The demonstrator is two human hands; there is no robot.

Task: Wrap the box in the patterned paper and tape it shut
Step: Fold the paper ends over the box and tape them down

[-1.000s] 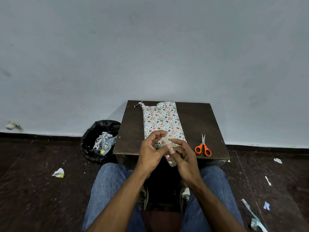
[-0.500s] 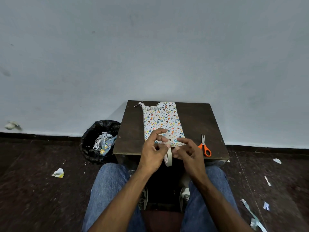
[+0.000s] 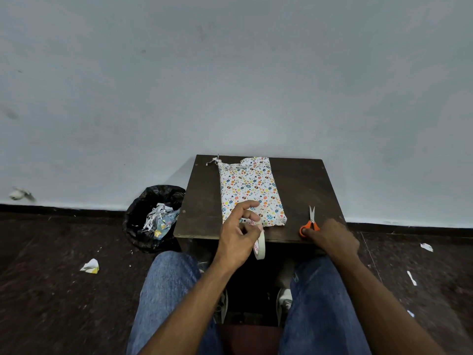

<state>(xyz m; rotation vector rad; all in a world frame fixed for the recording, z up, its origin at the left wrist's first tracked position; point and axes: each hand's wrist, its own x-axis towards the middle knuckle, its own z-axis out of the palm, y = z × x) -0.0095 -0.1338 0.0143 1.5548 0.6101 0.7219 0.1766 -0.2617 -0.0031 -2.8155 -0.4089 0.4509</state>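
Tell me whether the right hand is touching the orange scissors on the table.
Touching. In the head view the right hand covers the near side of the scissors' orange handles, its fingertips meeting them with no gap; a closed grip is not visible.

the tape roll (image 3: 259, 245) bears small red lettering, too blurred and small to be read.

Pale grey wall (image 3: 230, 73), dark floor (image 3: 51, 290), small dark wooden table (image 3: 302, 185), black-lined bin (image 3: 143, 213).
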